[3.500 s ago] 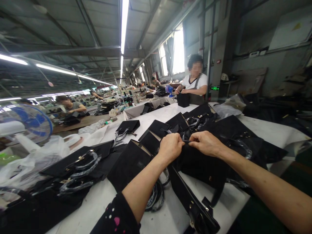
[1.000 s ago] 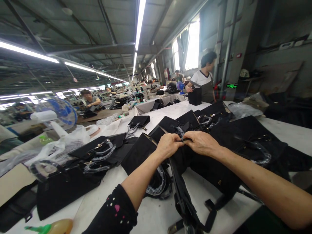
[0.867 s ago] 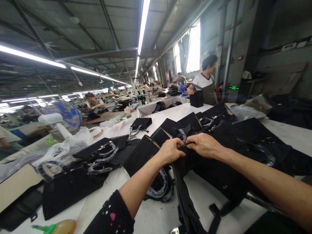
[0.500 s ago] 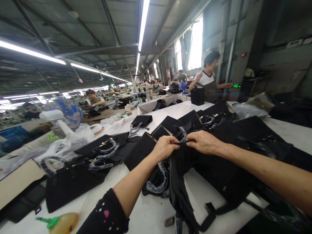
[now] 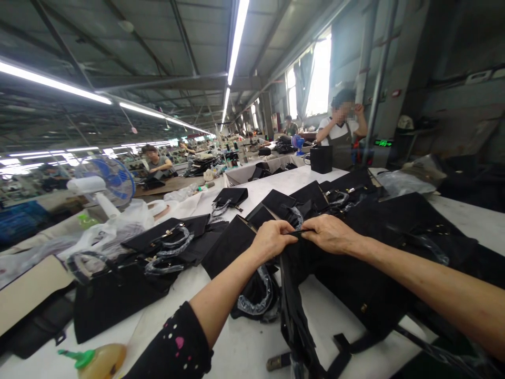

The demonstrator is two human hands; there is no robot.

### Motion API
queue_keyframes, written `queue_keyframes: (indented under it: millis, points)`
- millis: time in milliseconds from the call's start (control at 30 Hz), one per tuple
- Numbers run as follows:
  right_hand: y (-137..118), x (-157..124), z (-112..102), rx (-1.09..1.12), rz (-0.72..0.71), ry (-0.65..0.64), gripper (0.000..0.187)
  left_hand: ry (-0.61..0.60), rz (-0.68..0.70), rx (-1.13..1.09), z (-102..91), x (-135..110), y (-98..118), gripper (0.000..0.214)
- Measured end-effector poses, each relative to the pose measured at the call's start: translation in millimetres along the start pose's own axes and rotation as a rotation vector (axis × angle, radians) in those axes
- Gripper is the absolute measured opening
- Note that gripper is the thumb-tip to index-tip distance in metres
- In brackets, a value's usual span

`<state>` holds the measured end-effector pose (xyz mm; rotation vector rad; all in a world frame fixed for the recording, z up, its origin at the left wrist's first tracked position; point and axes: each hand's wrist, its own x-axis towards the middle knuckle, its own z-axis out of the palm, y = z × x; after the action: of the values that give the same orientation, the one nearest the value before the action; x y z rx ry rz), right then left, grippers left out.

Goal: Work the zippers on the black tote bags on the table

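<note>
My left hand pinches a thin black edge of a black handbag between thumb and fingers. Close beside it, my right hand grips the same edge, with a short stretch showing between the two. Below my hands, dark folds of fabric and a strap hang down to the white table. A plastic-wrapped handle of another black bag lies under my left forearm. Much of the held bag is hidden by my right arm.
Several black handbags with wrapped handles cover the table. A glue-coloured bottle with a green nozzle lies at the lower left. A blue fan stands at the left. Across the table, a co-worker is beside an upright black bag.
My hands have shifted slightly right in the view, still pinching the edge. The fabric below has swung a little right. The co-worker has raised both hands towards the head.
</note>
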<state>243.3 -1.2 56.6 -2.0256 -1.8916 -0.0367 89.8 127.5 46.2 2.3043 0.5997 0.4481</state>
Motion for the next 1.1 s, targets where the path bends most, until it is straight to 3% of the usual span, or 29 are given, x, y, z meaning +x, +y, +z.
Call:
queue_keyframes:
  millis: [200, 333, 433, 567, 767, 967, 1100]
  points:
    - [-7.5, -0.4, -2.6, -0.050, 0.026, 0.033, 0.027, 0.020, 0.055, 0.202, -1.7, 0.2, 13.9, 0.013]
    - [-1.6, 5.9, -6.5, 0.071, 0.048, -0.037, 0.026, -0.005, 0.114, 0.314, -3.1, 4.7, 25.0, 0.018]
    - [13.5, 6.8, -5.8, 0.250, 0.053, -0.116, 0.011, -0.054, 0.083, 0.274, -3.4, 9.2, 26.7, 0.014]
    - [26.7, 0.8, -2.6, 0.424, 0.119, -0.117, 0.027, -0.053, 0.061, 0.195, -1.3, 11.5, 20.2, 0.013]
    - [17.1, -3.6, -2.3, 0.269, 0.068, -0.010, 0.009, -0.017, 0.022, 0.162, 2.4, 10.7, 15.0, 0.020]
    - [11.9, -3.6, 0.9, 0.098, -0.006, 0.040, 0.016, -0.012, 0.129, 0.253, 2.4, 10.0, 18.2, 0.013]
    - [13.9, -8.6, 4.1, 0.107, -0.022, 0.140, 0.012, -0.011, 0.072, 0.163, 2.9, 11.7, 13.1, 0.016]
